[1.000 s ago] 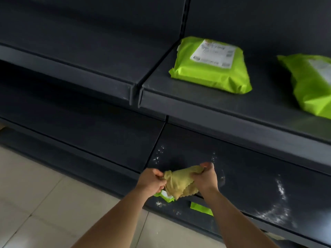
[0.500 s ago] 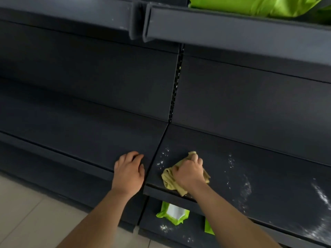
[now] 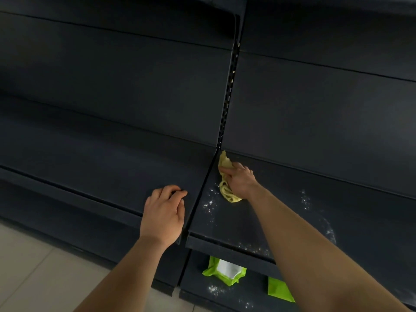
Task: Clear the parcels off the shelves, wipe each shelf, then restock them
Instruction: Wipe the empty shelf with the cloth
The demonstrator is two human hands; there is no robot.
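Note:
My right hand (image 3: 239, 180) grips a crumpled yellow cloth (image 3: 226, 179) and presses it on the dark right-hand shelf (image 3: 281, 212), close to that shelf's back left corner. White powder lies scattered on this shelf in front of and to the right of the cloth. My left hand (image 3: 164, 211) rests on the front part of the neighbouring left shelf (image 3: 101, 167), fingers slightly bent, holding nothing. One shelf lower, a lime-green parcel (image 3: 225, 270) with a white label lies below the right shelf's front edge, and a second green parcel (image 3: 280, 290) shows beside my right forearm.
A slotted upright post (image 3: 229, 86) divides the two shelf bays. Dark back panels rise behind both shelves. Pale floor tiles (image 3: 33, 278) lie at the lower left, in front of the shelving base. Some powder also dots the bottom shelf near the parcels.
A second ago both hands held the cloth. Since then my left hand has settled on the left shelf, and my right hand has pushed the cloth back toward the rear corner. The view dropped lower.

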